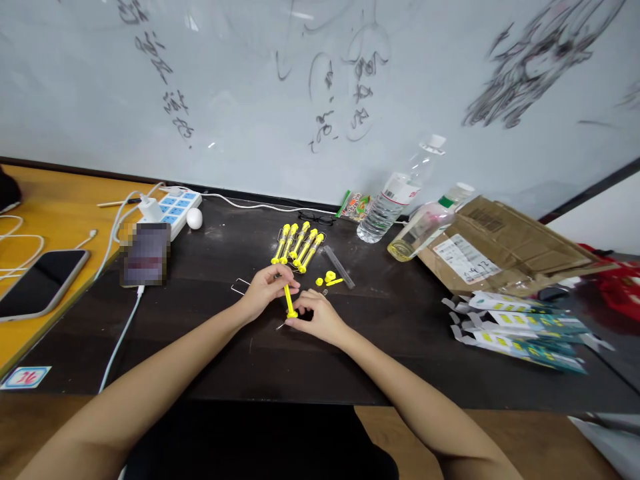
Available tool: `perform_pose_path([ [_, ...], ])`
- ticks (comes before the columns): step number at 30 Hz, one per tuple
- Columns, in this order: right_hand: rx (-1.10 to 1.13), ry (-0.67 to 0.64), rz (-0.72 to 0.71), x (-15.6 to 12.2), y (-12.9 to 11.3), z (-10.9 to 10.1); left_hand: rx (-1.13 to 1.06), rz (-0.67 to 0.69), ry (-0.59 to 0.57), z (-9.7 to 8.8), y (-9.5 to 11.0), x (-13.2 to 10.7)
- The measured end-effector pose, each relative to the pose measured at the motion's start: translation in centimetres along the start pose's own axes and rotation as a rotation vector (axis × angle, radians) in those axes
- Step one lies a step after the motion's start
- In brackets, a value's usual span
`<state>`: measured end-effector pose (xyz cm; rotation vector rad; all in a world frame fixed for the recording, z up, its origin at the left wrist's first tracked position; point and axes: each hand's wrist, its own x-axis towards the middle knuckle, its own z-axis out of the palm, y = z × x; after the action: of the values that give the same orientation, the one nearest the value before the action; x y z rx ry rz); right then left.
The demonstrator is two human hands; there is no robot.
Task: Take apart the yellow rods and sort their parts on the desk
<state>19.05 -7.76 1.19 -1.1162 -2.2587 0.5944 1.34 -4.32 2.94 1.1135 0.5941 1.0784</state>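
Evidently, a yellow plastic rod (289, 301) is kept nearly upright, slightly tilted, just above the bench (210, 373); with it taken as the dial's centre and twelve towards the whiteboard (225, 100), the other pieces can be placed. Its upper end is pinched in the grip of the left hand (267, 290), while the right hand's (317, 319) grip is closed about the flanged lower end, seemingly so that one end is steadied as the other is handled. A thin metallic piece (279, 327) is seen poking out below the right thumb; its exact form cannot be told.

At twelve o'clock, five yellow-ended transparent tubes (299, 241) are laid side by side, perhaps grouped to be kept apart from the loose parts. At two, a smooth clear tube (339, 267) is set beside small glossy yellow parts (330, 275), presumably left within easy reach. Near nine to ten, a bent wire frame (240, 286) is laid flat. Towards three, thin printed cartons (525, 327) are stacked with flaps open, below a creased brown paper parcel (490, 233). Ribbed plastic is shown by the water bottle (387, 205), between one and two.
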Motion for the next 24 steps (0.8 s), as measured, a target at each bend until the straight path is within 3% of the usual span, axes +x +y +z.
perform_pose_path([
  [5, 0.124, 0.030, 0.022, -0.1, 0.2, 0.3, -0.010, 0.024, 0.030, -0.3, -0.2, 0.2],
  [12, 0.303, 0.099, 0.180, -0.2, 1.0, 0.1, 0.043, 0.012, 0.199, -0.7, -0.2, 0.6],
  [17, 0.231, 0.127, 0.072, -0.2, 0.7, -0.9, 0.130, 0.027, 0.262, -1.0, -0.4, 0.9],
  [20, 0.220, 0.108, 0.026, -0.3, 0.5, -1.2, 0.210, 0.039, 0.234, -1.5, -0.8, 1.1],
  [24, 0.266, 0.098, 0.021, -0.5, 0.3, -1.1, 0.540, 0.188, 0.218, -2.0, -1.0, 1.0],
])
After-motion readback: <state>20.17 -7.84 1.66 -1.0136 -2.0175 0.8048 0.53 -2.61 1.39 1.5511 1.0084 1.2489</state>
